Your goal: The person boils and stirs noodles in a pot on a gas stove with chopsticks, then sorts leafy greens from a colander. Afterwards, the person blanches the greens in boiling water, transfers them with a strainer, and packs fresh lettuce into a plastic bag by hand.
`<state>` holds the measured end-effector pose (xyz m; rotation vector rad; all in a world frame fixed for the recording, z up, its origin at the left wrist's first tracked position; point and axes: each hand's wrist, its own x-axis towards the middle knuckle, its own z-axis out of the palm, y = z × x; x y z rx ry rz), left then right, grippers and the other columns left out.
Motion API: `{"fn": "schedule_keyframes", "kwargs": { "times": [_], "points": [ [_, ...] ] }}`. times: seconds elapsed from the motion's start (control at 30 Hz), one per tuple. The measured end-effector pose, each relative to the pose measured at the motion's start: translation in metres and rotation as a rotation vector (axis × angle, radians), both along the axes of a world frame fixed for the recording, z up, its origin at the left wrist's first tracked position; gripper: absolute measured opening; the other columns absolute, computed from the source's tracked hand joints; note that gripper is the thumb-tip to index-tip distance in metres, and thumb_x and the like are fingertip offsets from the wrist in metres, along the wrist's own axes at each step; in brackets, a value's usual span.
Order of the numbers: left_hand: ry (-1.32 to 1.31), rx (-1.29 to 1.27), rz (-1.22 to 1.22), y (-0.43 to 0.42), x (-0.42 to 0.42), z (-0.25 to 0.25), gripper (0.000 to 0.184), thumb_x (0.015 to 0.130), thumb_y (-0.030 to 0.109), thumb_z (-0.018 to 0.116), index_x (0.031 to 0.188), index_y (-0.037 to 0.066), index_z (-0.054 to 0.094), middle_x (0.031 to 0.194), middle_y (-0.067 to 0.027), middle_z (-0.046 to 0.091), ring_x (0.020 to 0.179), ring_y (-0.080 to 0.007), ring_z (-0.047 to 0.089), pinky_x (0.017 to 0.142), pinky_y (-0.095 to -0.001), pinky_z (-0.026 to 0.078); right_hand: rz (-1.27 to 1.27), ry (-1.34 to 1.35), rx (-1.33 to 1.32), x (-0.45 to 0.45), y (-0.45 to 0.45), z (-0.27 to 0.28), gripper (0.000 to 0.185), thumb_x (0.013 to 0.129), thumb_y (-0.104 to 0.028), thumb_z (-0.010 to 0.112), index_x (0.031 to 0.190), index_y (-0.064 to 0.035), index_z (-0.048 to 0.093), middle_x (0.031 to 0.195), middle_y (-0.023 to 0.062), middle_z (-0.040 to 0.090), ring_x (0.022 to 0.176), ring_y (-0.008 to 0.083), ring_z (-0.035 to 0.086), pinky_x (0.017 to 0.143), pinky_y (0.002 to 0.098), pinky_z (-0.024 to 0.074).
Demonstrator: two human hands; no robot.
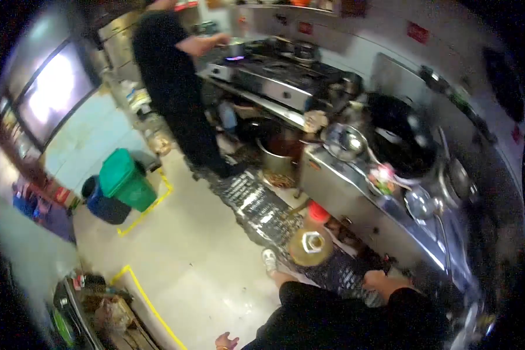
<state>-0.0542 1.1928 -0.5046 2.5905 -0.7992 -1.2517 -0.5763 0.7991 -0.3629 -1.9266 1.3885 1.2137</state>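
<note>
Low in the view, my left hand [227, 340] hangs over the pale floor with its fingers apart and nothing in them. My right hand [376, 281] is near the front of the steel counter [355, 201], above the dark floor mat [253, 201]; its fingers are curled, and whether they hold anything is too blurred to tell. Between my feet and the counter stands a round yellowish container [310, 246] with a pale top, beside a red-lidded tub [318, 213].
A person in black [169, 81] stands at the stove [274, 84], one arm over a lit burner. On the counter are a large black wok [399, 137], a metal bowl [345, 142] and ladles. Green [128, 181] and blue [105, 201] bins stand left; a low shelf [108, 315] is at lower left.
</note>
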Motion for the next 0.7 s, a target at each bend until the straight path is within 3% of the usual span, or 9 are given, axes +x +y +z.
{"fn": "schedule_keyframes", "kwargs": {
  "times": [0.03, 0.2, 0.3, 0.37, 0.47, 0.5, 0.53, 0.6, 0.7],
  "points": [
    [-0.200, -0.019, -0.320, -0.001, -0.007, 0.004, 0.059, 0.073, 0.040, 0.069, 0.120, 0.008, 0.054, 0.095, -0.0142, 0.065, 0.082, -0.0280, 0.062, 0.076, -0.0390, 0.051, -0.009, 0.009, -0.008, -0.016, 0.020, 0.011, 0.032, 0.082, -0.036, 0.057, 0.067, -0.0075, 0.062, 0.070, 0.0139, 0.056, 0.067, 0.0310, 0.055, 0.059, 0.0434, 0.0466],
    [0.087, 0.008, -0.389, -0.028, -0.039, 0.074, 0.044, 0.083, 0.028, 0.055, 0.118, 0.001, 0.056, 0.120, -0.0195, 0.055, 0.111, -0.0311, 0.051, 0.097, -0.0378, 0.040, -0.193, 0.122, -0.167, -0.071, 0.080, 0.078, 0.023, 0.084, -0.032, 0.055, 0.087, -0.0115, 0.064, 0.096, 0.0153, 0.055, 0.089, 0.0308, 0.052, 0.065, 0.0451, 0.0476],
    [0.212, 0.000, -0.202, -0.023, -0.035, 0.017, 0.042, 0.085, 0.027, 0.052, 0.119, 0.002, 0.056, 0.120, -0.0199, 0.055, 0.114, -0.0303, 0.049, 0.100, -0.0369, 0.037, -0.312, 0.176, -0.333, -0.091, 0.099, 0.101, 0.024, 0.086, -0.030, 0.054, 0.100, -0.0138, 0.065, 0.112, 0.0162, 0.054, 0.102, 0.0306, 0.050, 0.069, 0.0461, 0.0482],
    [0.325, -0.054, 0.015, -0.028, -0.032, -0.018, 0.040, 0.087, 0.026, 0.050, 0.119, 0.002, 0.056, 0.120, -0.0202, 0.055, 0.115, -0.0297, 0.047, 0.101, -0.0364, 0.035, -0.445, 0.121, -0.248, -0.155, 0.093, 0.040, 0.047, 0.084, -0.031, 0.054, 0.129, -0.0190, 0.048, 0.144, 0.0092, 0.028, 0.133, 0.0308, 0.022, 0.096, 0.0489, 0.0429],
    [0.007, 0.106, -0.702, -0.121, -0.082, 0.097, 0.045, 0.085, 0.021, 0.056, 0.123, -0.002, 0.048, 0.116, -0.0209, 0.055, 0.114, -0.0294, 0.047, 0.099, -0.0377, 0.036, -0.390, -0.033, -0.428, -0.203, 0.086, 0.020, 0.044, 0.078, -0.030, 0.056, 0.121, -0.0172, 0.056, 0.137, 0.0089, 0.039, 0.127, 0.0318, 0.033, 0.094, 0.0469, 0.0437],
    [-0.058, -0.044, -0.767, -0.124, -0.065, 0.029, 0.056, 0.071, 0.035, 0.068, 0.115, 0.001, 0.055, 0.108, -0.0171, 0.060, 0.104, -0.0288, 0.054, 0.091, -0.0380, 0.043, -0.343, -0.189, -0.646, -0.212, 0.081, 0.036, 0.036, 0.073, -0.028, 0.056, 0.105, -0.0136, 0.063, 0.112, 0.0093, 0.059, 0.109, 0.0329, 0.052, 0.084, 0.0457, 0.0477],
    [-0.139, -0.192, -0.832, -0.131, -0.057, -0.023, 0.067, 0.058, 0.048, 0.079, 0.106, 0.005, 0.062, 0.099, -0.0132, 0.065, 0.094, -0.0282, 0.061, 0.082, -0.0383, 0.049, -0.454, -0.197, -0.717, -0.222, 0.068, 0.047, 0.030, 0.073, -0.027, 0.056, 0.099, -0.0130, 0.064, 0.101, 0.0092, 0.061, 0.098, 0.0334, 0.055, 0.079, 0.0452, 0.0480],
    [-0.224, -0.386, -1.075, -0.216, -0.105, 0.028, 0.048, 0.062, 0.034, 0.080, 0.093, 0.001, 0.064, 0.088, -0.0122, 0.066, 0.080, -0.0265, 0.064, 0.069, -0.0369, 0.054, -0.673, -0.216, -0.857, -0.254, 0.030, 0.068, 0.021, 0.073, -0.024, 0.054, 0.086, -0.0118, 0.066, 0.080, 0.0091, 0.065, 0.077, 0.0345, 0.061, 0.068, 0.0442, 0.0488],
    [0.621, -0.474, 0.163, -0.345, -0.215, 0.081, 0.023, 0.081, 0.012, 0.060, 0.091, -0.009, 0.059, 0.071, -0.0100, 0.055, 0.055, -0.0193, 0.056, 0.049, -0.0359, 0.055, -0.833, -0.691, -1.283, -0.352, -0.055, 0.098, 0.027, 0.084, -0.027, 0.051, 0.071, -0.0049, 0.060, 0.060, 0.0101, 0.058, 0.057, 0.0266, 0.057, 0.056, 0.0389, 0.0452]
  ]
}}
